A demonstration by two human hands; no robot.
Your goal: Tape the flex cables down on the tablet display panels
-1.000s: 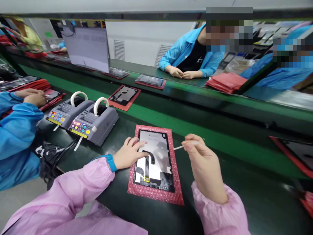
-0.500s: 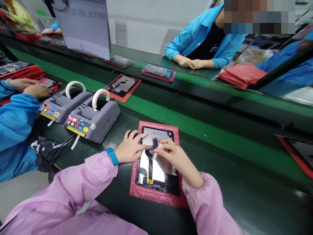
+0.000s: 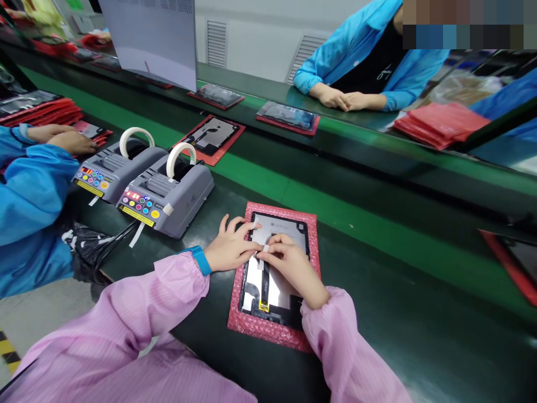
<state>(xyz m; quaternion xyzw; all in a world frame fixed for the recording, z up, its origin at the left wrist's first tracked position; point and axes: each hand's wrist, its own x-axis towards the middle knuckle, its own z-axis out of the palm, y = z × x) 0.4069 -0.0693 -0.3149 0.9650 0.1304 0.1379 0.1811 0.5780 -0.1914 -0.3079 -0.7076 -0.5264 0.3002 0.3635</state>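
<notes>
A tablet panel lies back-up on a red bubble-wrap mat on the dark bench in front of me. My left hand rests on the panel's upper left edge with fingers spread, holding it down. My right hand lies over the middle of the panel, its fingertips pressed onto a strip of white tape beside the black flex cable. Both sleeves are pink, and a blue band circles my left wrist.
Two grey tape dispensers with white rolls stand to the left, cables trailing below them. A green conveyor carries more panels on red mats. A person in blue sits at my left, another across the belt. Red mats are stacked at right.
My right hand brought the tape strip from the right of the panel onto its middle and now presses it down. My left hand stayed on the upper left edge.
</notes>
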